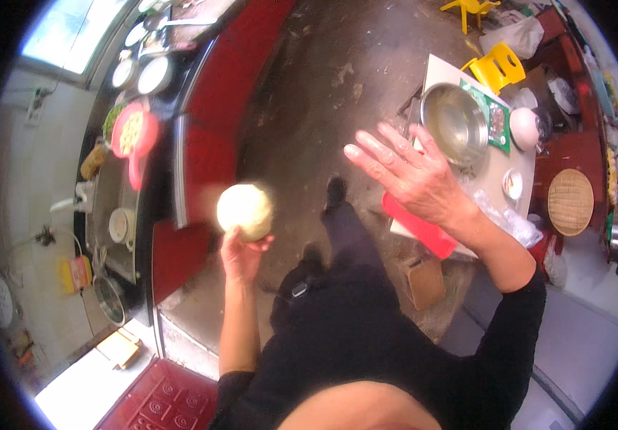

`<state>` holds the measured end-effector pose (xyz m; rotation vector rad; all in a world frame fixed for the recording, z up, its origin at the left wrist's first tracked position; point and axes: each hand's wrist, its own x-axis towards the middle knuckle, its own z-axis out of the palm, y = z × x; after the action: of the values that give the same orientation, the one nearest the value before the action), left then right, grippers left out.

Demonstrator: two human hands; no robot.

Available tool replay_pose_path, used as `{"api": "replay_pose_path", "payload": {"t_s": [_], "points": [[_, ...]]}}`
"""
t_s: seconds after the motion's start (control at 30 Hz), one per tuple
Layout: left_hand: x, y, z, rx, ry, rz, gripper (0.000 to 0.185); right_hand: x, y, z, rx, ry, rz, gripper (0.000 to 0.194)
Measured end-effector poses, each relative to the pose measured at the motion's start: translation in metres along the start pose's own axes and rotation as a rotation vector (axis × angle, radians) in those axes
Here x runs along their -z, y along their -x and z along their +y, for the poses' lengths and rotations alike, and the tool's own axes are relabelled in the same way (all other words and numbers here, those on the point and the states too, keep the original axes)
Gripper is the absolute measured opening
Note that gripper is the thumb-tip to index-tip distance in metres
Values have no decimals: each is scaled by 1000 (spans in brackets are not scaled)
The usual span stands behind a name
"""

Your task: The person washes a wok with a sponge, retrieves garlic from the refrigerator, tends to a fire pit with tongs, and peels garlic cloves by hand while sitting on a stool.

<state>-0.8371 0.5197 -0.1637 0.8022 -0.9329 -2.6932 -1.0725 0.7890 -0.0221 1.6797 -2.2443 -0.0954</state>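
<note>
A round, pale ball that looks like dough [244,209] rests in my left hand [240,260], thumb against its near side and fingers partly hidden beneath it. It is slightly blurred. My right hand [414,174] is spread in the air over the near edge of a pale table [521,156], holding nothing. Just beyond its fingers stands a stainless steel basin [457,123] with a shiny inside. Under the right hand and wrist a red flat object [422,228] lies along the table's edge, partly covered.
A green printed packet [498,126], a small white bowl [512,184] and clear plastic bags [521,226] lie on the table. Left is a red-fronted counter [212,107] with a pink strainer [136,134] and a sink [104,204]. A cardboard box [422,282] and yellow chair [497,67] stand nearby.
</note>
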Motion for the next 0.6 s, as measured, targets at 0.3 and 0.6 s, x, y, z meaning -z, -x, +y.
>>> {"api": "replay_pose_path", "payload": {"t_s": [0.3,0.6], "points": [[-158,-236,58,22,-67,-28,61,-101,-80,207,-279,-243,-165,96],[-244,-470,88,173,-106,17,60,-223,-171,404,-471,-174,-238,94]]}}
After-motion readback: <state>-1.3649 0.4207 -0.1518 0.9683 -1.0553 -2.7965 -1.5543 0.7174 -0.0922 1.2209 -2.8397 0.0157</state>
